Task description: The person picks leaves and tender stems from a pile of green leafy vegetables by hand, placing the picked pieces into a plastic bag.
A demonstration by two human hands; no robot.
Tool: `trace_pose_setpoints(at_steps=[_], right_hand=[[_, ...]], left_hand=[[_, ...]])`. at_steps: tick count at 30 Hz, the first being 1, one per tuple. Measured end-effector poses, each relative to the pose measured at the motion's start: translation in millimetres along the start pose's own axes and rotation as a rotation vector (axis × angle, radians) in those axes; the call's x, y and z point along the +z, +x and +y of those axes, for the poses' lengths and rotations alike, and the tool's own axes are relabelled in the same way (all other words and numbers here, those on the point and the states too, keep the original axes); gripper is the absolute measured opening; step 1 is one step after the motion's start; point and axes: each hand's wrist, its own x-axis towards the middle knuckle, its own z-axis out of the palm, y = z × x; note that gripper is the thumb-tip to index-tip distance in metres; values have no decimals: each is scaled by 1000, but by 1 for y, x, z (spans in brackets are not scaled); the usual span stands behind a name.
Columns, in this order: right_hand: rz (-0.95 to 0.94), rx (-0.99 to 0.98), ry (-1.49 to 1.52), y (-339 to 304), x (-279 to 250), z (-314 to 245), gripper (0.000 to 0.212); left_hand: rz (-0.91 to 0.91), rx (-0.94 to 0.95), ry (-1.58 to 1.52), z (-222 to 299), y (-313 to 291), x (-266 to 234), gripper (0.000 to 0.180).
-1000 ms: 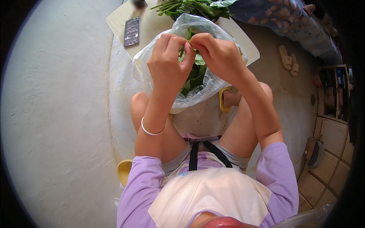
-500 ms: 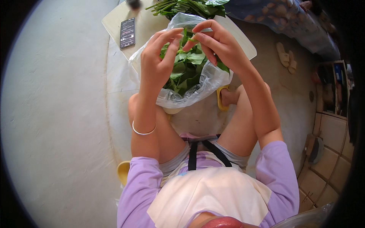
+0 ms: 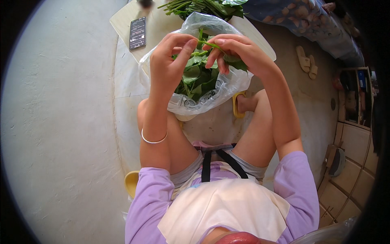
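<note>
Above an opened clear plastic bag [image 3: 231, 83] filled with loose green leaves [image 3: 197, 77], both my hands hold one leafy green stem [image 3: 211, 44]. My left hand [image 3: 170, 55] is closed, with thumb and index finger pinched at the stem's left end. Thumb and forefinger of my right hand [image 3: 245, 51] close on the same stem, its other fingers hanging loosely below. A dark green leaf [image 3: 236, 63] shows beneath the right palm. Beyond the bag lies a heap of long green stems [image 3: 199, 8], partly cut off by the picture's top edge.
Left of the bag, a phone [image 3: 137, 32] with a lit screen lies on the pale table [image 3: 122, 22], near a small dark object [image 3: 145, 3]. Beige slippers [image 3: 306, 62] are on the floor at right. A shelf [image 3: 354, 95] stands at the far right.
My right hand has moved slightly right and down, and a dark leaf now shows under it. The stem between my hands is now stretched across the gap.
</note>
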Motion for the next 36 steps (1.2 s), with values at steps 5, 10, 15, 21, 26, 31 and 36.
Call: trace_pose_setpoints(at_steps=[5, 10, 15, 21, 26, 31, 36], right_hand=[[-46, 39, 54, -2, -6, 1, 39], [-154, 76, 146, -2, -13, 0, 37], [-134, 89, 139, -2, -12, 0, 36], [-57, 73, 91, -1, -7, 3, 31], [-47, -4, 86, 2, -10, 9, 29], [165, -137, 264, 7, -8, 9, 25], [265, -238, 325, 13, -6, 5, 30]], left_hand=[[29, -53, -49, -4, 0, -1, 14], [20, -75, -109, -5, 0, -2, 18], [3, -81, -110, -5, 1, -3, 20], [-23, -74, -143, -2, 0, -3, 19], [-5, -8, -137, 0, -1, -3, 16], [21, -163, -433, 3, 3, -13, 18], [1, -291, -476, 3, 5, -15, 21]])
